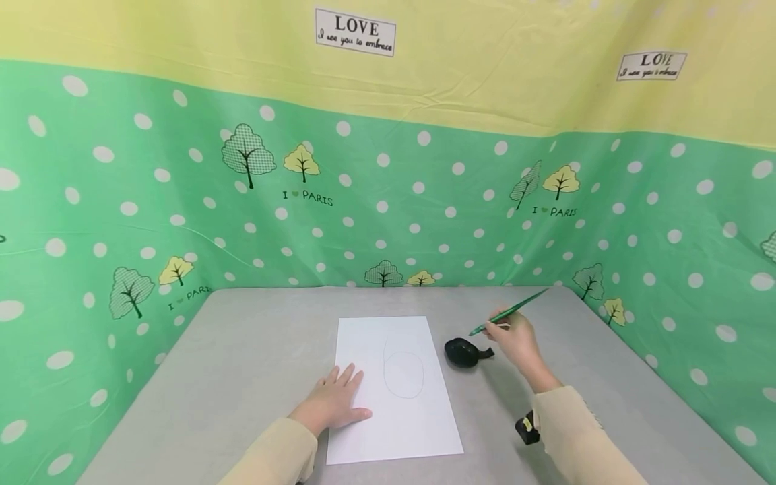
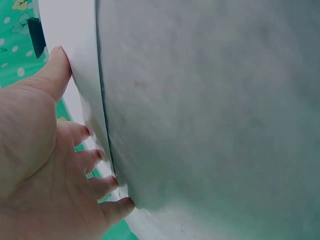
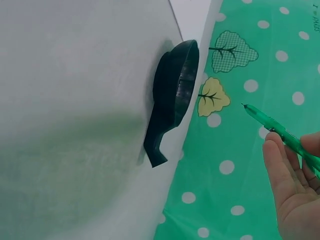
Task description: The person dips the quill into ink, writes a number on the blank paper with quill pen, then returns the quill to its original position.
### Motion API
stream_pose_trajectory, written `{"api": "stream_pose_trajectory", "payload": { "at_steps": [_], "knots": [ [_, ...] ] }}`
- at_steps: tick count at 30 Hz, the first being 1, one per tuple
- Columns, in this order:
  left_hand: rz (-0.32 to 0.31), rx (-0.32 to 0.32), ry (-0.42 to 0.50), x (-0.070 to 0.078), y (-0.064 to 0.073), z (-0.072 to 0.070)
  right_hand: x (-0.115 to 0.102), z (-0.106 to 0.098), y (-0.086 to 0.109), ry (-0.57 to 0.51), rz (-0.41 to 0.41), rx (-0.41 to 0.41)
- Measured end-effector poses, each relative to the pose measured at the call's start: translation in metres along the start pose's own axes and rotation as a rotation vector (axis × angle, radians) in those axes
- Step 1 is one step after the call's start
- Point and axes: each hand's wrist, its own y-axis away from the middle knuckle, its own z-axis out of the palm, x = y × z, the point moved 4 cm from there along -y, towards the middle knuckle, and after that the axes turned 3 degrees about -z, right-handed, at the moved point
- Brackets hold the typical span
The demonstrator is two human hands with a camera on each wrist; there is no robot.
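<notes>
A white sheet of paper lies on the grey table, with a thin drawn line shaped like a 6 on it. My left hand rests on the paper's left part, its fingers spread; in the left wrist view the fingertips touch the sheet near its edge. My right hand pinches a green pen between thumb and fingers, held above the table right of the paper. The pen's fine tip points left in the head view. Just below the tip sits a glossy black rounded object with a short handle, apart from the hand.
A small black object with a yellow mark lies partly hidden by the right sleeve. Green dotted cloth hangs behind and along both sides of the grey table.
</notes>
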Motion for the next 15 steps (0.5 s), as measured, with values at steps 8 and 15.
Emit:
{"api": "stream_pose_trajectory", "payload": {
  "at_steps": [8,15],
  "knots": [
    [-0.004,-0.008,-0.013,-0.002,-0.004,0.004,0.009,-0.006,0.002,0.058,0.012,-0.012],
    [-0.004,-0.003,-0.003,0.000,-0.002,0.002,0.013,-0.009,0.004,0.076,0.014,-0.021]
  ]
}}
